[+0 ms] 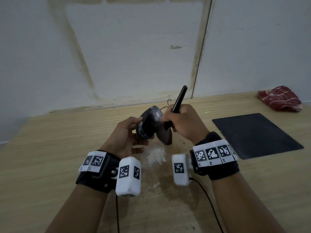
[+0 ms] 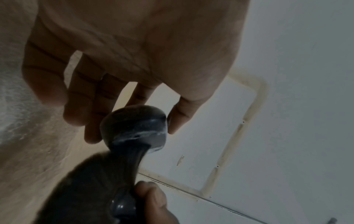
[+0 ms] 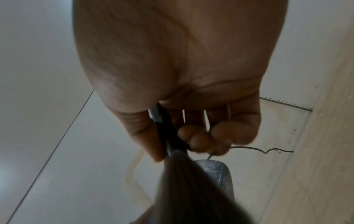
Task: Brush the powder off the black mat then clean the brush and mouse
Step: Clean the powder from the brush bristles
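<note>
The left hand (image 1: 127,137) holds the mouse (image 1: 149,124) lifted above the wooden table (image 1: 67,132), thumb on one side and fingertips on the other, so it is pinched rather than wrapped; in the left wrist view the fingers (image 2: 82,97) are only slightly bent and the palm stays off the mouse (image 2: 134,125), whose dark shell shows pale dusty streaks. The right hand (image 1: 181,123) is closed around the black handle of the brush (image 1: 179,100), with the handle end sticking up and away toward the wall and the bristles lying against the mouse. Those bristles are smeared by motion blur in all three views, so where they touch the shell is hard to make out; in the right wrist view the brush (image 3: 184,181) covers most of the mouse (image 3: 216,169), leaving only a speckled grey edge, and the curled fingers (image 3: 199,139) hide the grip on the handle. A thin cable (image 3: 258,149) trails from behind the mouse toward the wall, its far end lost from sight. Directly below the mouse, on the table, lies a small heap of white powder (image 1: 155,157). The black mat (image 1: 255,135) lies flat well to the right of the mouse, and beyond it, near the wall, sits a crumpled red cloth (image 1: 281,98). Both forearms are cut off by the bottom of the head view.
</note>
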{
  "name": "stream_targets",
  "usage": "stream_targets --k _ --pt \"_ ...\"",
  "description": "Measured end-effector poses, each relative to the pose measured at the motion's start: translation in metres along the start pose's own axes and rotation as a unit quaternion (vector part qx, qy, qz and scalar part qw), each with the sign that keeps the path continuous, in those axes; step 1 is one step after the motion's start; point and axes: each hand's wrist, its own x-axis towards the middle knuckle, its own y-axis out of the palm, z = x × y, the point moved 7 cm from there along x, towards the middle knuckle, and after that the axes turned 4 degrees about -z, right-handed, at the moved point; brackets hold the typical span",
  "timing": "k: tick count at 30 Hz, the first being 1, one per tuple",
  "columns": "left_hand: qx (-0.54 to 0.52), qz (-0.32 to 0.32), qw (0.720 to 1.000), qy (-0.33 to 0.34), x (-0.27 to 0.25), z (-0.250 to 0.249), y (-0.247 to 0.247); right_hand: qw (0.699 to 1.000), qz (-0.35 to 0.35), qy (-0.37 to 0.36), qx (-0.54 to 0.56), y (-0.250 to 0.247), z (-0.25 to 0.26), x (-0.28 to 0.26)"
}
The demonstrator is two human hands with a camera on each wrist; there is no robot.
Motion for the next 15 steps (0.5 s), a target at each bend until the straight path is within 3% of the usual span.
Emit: stream_targets --k 4,10,15 --pt "0.004 0.012 1.0 0.008 -0.001 -0.002 0.004 0.993 -0.1 -0.035 0.06 -0.016 0.007 0.002" --pt "0.009 0.005 1.0 0.011 -0.001 -0.002 0.001 0.999 -0.042 0.0 -0.005 -0.009 -0.001 0.001" --pt "0.001 0.012 1.0 0.006 -0.001 -0.001 0.002 0.99 -0.125 -0.042 0.057 -0.025 0.011 0.001"
